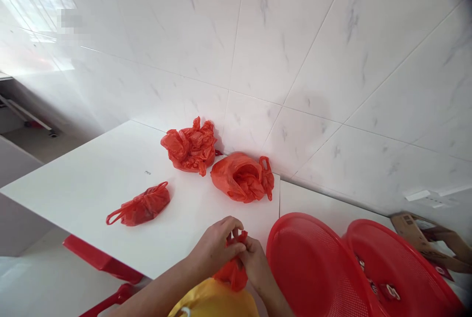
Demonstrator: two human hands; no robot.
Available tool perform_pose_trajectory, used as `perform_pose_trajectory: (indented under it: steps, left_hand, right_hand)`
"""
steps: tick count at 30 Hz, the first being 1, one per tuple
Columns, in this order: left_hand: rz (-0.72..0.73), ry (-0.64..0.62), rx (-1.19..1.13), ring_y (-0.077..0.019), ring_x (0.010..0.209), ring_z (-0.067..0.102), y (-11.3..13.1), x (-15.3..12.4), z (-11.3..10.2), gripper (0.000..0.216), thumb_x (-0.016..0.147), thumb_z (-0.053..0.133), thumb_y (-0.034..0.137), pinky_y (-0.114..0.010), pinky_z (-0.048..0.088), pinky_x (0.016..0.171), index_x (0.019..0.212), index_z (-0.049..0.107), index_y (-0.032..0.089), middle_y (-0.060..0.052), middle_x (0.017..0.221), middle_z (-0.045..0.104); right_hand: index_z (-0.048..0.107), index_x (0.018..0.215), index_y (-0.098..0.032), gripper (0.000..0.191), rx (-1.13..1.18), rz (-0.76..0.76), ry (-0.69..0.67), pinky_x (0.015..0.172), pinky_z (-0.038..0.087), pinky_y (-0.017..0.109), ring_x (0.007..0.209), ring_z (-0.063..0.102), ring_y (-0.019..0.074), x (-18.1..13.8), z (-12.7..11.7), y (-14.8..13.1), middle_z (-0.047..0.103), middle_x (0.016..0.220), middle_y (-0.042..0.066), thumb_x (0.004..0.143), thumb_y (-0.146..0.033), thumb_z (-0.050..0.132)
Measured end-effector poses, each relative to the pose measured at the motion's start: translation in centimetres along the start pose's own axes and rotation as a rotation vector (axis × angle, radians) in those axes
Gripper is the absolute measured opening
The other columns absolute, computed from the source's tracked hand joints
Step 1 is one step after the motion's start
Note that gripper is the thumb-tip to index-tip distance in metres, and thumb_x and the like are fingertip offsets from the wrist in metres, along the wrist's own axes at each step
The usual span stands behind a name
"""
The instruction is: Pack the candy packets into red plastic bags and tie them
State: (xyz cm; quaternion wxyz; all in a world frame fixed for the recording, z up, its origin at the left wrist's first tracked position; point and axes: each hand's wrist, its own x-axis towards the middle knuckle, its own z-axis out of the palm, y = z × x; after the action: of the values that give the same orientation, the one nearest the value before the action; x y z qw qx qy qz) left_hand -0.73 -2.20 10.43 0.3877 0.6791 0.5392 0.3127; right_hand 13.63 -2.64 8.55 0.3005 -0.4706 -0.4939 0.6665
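Both of my hands meet at the near edge of the white table [92, 179]. My left hand [214, 248] and my right hand [254, 260] pinch the top of a small red plastic bag [232, 273], fingers closed on its handles. The bag hangs just below my fingers, over something yellow [214, 302] at the bottom of the view. Further back on the table lie three more red plastic bags: a tied one [142, 206] on the left, a crumpled one [191, 146] by the wall, and a fuller one [241, 177] to its right.
Two red mesh baskets [313, 268] [398, 263] sit tilted at the right, near my right hand. A cardboard box [424, 233] lies behind them. White marble-look tiles [295, 37] cover the wall behind the table. Red stool parts [99, 260] show under the table's edge.
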Motion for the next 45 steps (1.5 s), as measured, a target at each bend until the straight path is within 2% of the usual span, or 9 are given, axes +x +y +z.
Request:
perform_pose_trajectory:
  steps: [8, 13, 16, 19, 23, 27, 34, 39, 45]
  left_hand:
    - [0.137, -0.204, 0.127, -0.0185, 0.087, 0.059, -1.5, -0.1, 1.5, 0.016, 0.074, 0.065, 0.020, -0.028, 0.046, 0.078, 0.089, 0.068, 0.024, -0.003, 0.091, 0.065]
    - [0.065, -0.121, 0.082, -0.0164, 0.081, 0.060, -3.2, 0.2, 2.2, 0.016, 0.078, 0.053, 0.012, -0.027, 0.045, 0.077, 0.073, 0.065, 0.022, -0.002, 0.080, 0.066]
    - [0.004, -0.030, 0.129, -0.0176, 0.082, 0.058, -3.7, 0.3, 2.1, 0.016, 0.076, 0.053, 0.010, -0.029, 0.045, 0.076, 0.075, 0.064, 0.021, -0.003, 0.082, 0.065]
    - [0.064, 0.019, 0.102, -0.0210, 0.101, 0.056, -3.8, 0.4, 2.1, 0.017, 0.075, 0.052, 0.009, -0.033, 0.045, 0.086, 0.073, 0.063, 0.021, -0.007, 0.103, 0.066]
    - [0.010, -0.068, 0.143, -0.0209, 0.091, 0.059, -3.9, 0.4, 2.7, 0.015, 0.075, 0.051, 0.011, -0.032, 0.044, 0.081, 0.074, 0.061, 0.021, -0.007, 0.093, 0.070]
    - [-0.145, -0.152, 0.215, -0.0178, 0.073, 0.058, -3.8, 0.0, 3.0, 0.013, 0.076, 0.051, 0.019, -0.026, 0.039, 0.064, 0.081, 0.061, 0.023, -0.001, 0.080, 0.068]
    - [-0.171, -0.166, 0.213, -0.0174, 0.072, 0.058, -3.5, -0.5, 3.3, 0.011, 0.070, 0.056, 0.020, -0.025, 0.035, 0.060, 0.079, 0.061, 0.024, 0.000, 0.079, 0.068]
    - [-0.167, -0.166, 0.228, -0.0178, 0.074, 0.058, -3.4, -0.6, 3.5, 0.010, 0.071, 0.057, 0.020, -0.026, 0.036, 0.063, 0.079, 0.061, 0.024, 0.000, 0.081, 0.068]
    - [-0.090, -0.185, 0.245, -0.0184, 0.081, 0.058, -4.0, -0.4, 3.0, 0.002, 0.074, 0.064, 0.022, -0.027, 0.040, 0.070, 0.075, 0.063, 0.022, -0.001, 0.082, 0.067]
  right_hand:
    - [0.068, 0.085, -0.020, 0.048, 0.167, 0.120, 0.405, 0.055, 0.046, 0.030, 0.068, 0.058, 0.0200, 0.9, -1.5, 3.3, 0.066, 0.080, 0.006, 0.071, -0.066, 0.062]
    - [0.071, 0.090, -0.018, 0.049, 0.046, 0.008, 0.136, 0.044, 0.032, 0.026, 0.044, 0.040, 0.0118, 0.9, -2.7, 3.4, 0.053, 0.051, -0.001, 0.080, -0.063, 0.054]
    - [0.069, 0.110, -0.024, 0.045, 0.038, -0.036, 0.009, 0.055, 0.039, 0.028, 0.053, 0.046, 0.0130, 0.1, -3.6, 3.1, 0.058, 0.062, -0.001, 0.080, -0.055, 0.060]
    - [0.075, 0.097, -0.026, 0.037, -0.048, -0.115, -0.053, 0.074, 0.043, 0.034, 0.072, 0.053, 0.0177, -0.7, -4.1, 3.0, 0.059, 0.071, 0.002, 0.086, -0.052, 0.051]
    - [0.070, 0.073, -0.023, 0.023, -0.103, -0.105, -0.022, 0.071, 0.043, 0.032, 0.073, 0.053, 0.0182, -0.5, -3.8, 3.6, 0.056, 0.070, 0.001, 0.080, -0.041, 0.059]
    - [0.058, 0.079, -0.025, 0.014, -0.111, -0.050, 0.165, 0.056, 0.038, 0.025, 0.060, 0.045, 0.0135, 0.5, -3.4, 4.8, 0.045, 0.062, -0.006, 0.068, -0.024, 0.066]
    - [0.065, 0.078, -0.025, 0.011, -0.244, -0.017, 0.121, 0.053, 0.037, 0.026, 0.053, 0.048, 0.0143, 1.1, -2.8, 6.0, 0.054, 0.056, -0.003, 0.075, -0.027, 0.054]
    - [0.067, 0.075, -0.023, 0.015, -0.058, -0.006, 0.097, 0.054, 0.041, 0.027, 0.056, 0.052, 0.0146, 0.8, -2.8, 4.9, 0.061, 0.063, 0.000, 0.074, -0.024, 0.052]
    - [0.069, 0.080, -0.018, 0.030, 0.074, 0.017, 0.103, 0.069, 0.048, 0.032, 0.074, 0.060, 0.0203, 0.7, -3.2, 4.6, 0.068, 0.080, 0.006, 0.077, -0.047, 0.062]
